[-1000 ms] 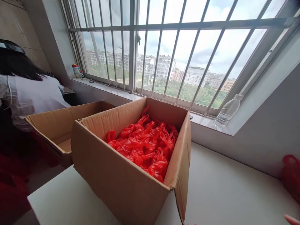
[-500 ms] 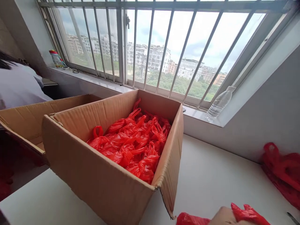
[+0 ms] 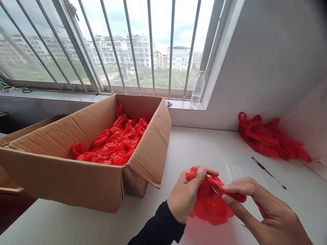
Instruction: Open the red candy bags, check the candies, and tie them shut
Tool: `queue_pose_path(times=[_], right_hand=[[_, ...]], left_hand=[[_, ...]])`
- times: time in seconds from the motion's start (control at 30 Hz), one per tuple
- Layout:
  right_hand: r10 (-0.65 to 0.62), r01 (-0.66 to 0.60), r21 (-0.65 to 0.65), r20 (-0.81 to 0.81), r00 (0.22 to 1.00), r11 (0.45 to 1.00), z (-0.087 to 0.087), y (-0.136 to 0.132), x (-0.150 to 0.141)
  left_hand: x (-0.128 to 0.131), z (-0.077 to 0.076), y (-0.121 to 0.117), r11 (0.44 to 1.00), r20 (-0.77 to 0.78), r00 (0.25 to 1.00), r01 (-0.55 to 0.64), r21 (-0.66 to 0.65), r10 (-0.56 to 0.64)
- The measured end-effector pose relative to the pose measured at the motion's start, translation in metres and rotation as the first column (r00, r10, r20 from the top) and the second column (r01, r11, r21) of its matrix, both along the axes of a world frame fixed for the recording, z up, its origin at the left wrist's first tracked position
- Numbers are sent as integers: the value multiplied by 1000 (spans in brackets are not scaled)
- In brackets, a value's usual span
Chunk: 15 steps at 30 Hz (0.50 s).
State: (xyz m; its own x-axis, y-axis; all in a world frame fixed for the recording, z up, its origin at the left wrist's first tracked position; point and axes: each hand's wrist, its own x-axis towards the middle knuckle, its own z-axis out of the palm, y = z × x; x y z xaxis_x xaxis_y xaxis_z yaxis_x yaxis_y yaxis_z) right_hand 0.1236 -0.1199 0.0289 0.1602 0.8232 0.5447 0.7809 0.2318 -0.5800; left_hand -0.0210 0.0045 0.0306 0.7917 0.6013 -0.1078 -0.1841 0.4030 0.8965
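Note:
My left hand [image 3: 185, 194] is closed on a small red plastic bag [image 3: 211, 204] just above the white table, at the lower middle. My right hand [image 3: 260, 207] pinches the same bag from the right, thumb and fingers pressed on its upper edge. A black sleeve covers my left wrist. An open cardboard box [image 3: 63, 180] stands to the left of my hands, filled with several knotted red plastic bags [image 3: 114, 143].
A heap of red bags [image 3: 268, 139] lies against the wall at the right. A black pen [image 3: 265, 168] lies on the white table [image 3: 199, 149]. A clear water bottle [image 3: 198, 89] stands on the window sill. A second cardboard box [image 3: 10, 132] sits at the far left.
The view has swung right and down. Both my hands have come fully into view holding the red bag. The person at the left has dropped out of sight.

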Motion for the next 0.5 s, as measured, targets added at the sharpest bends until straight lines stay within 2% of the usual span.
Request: queue_pose_path(times=[0.07,0.17,0.27,0.33,0.37,0.4,0.43,0.5], right_hand=[[36,-43,-75,-94,995,996,5,-5,-10],[3,-49,-176,-251,968,983,6,-8,-20],[-44,-6,-147,-335,941,989,3,-2,-19],[-5,-42,-114,-382,924,993,0,8,-14],[23,-84,-126,-420,907,988,-2,13,-11],[40,-127,-156,-465,884,980,-4,19,-7],[40,-160,-193,-513,858,968,-6,24,-3],[6,-194,-254,-595,804,948,-12,31,6]], left_hand=[[-10,7,3,996,-27,999,42,76,-40],[-18,15,4,981,-74,993,98,165,-87],[-20,21,0,955,-119,989,119,273,-89],[-18,22,-3,930,-150,985,136,342,-89],[-16,22,-4,900,-177,982,140,412,-72],[-14,19,-4,839,-203,979,126,529,-19],[-11,16,-4,738,-209,976,92,669,68],[-5,6,-2,454,-129,956,-5,891,263]])
